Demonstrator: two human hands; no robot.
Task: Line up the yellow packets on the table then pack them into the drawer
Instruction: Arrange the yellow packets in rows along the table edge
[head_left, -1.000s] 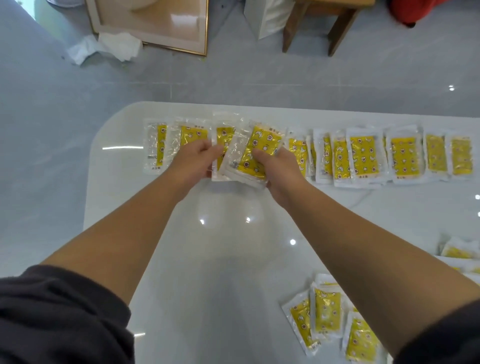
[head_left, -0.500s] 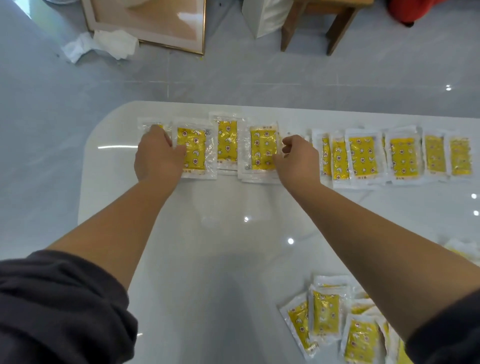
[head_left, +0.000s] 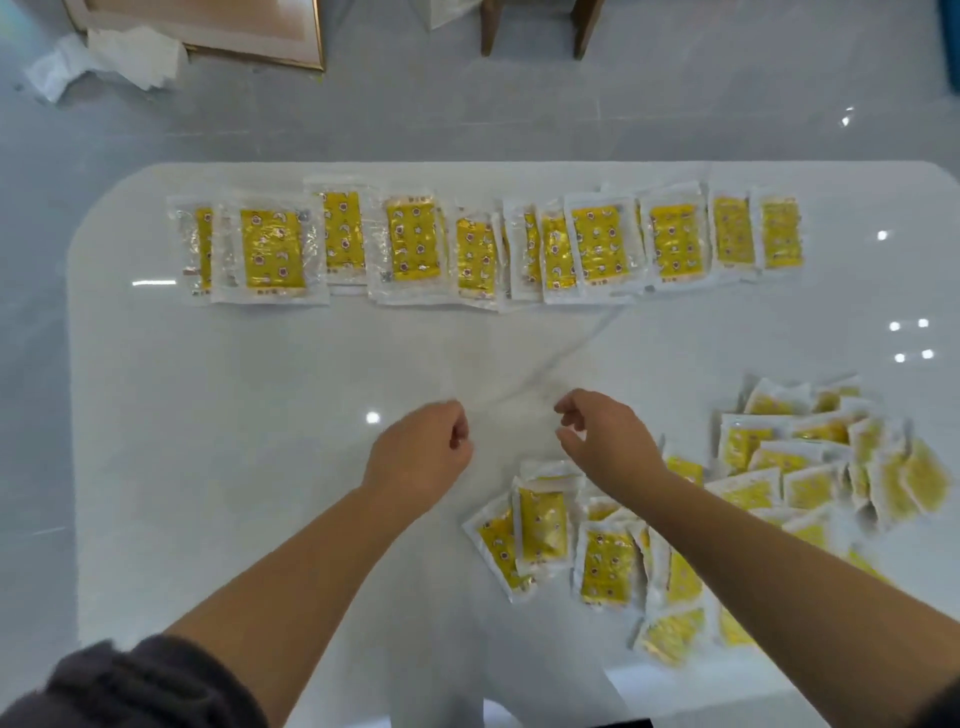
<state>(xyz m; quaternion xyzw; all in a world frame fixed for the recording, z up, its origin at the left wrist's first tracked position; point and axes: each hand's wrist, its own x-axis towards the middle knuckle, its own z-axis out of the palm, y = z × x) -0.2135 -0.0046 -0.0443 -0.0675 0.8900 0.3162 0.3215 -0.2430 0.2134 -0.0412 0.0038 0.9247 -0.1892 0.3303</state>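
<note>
I'm hovering my left hand (head_left: 421, 457) and right hand (head_left: 605, 441) over the table (head_left: 260, 467), both loosely curled and empty.
Yellow packets (head_left: 272, 254) are lining its far edge, print unreadable.

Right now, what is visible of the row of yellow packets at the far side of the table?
The row of yellow packets lies flat near the far edge of the white table, running left to right. Each is a clear, shiny plastic pouch with a yellow patterned panel inside. Most overlap their neighbours. The left hand and right hand hover nearer, not touching it.
</note>
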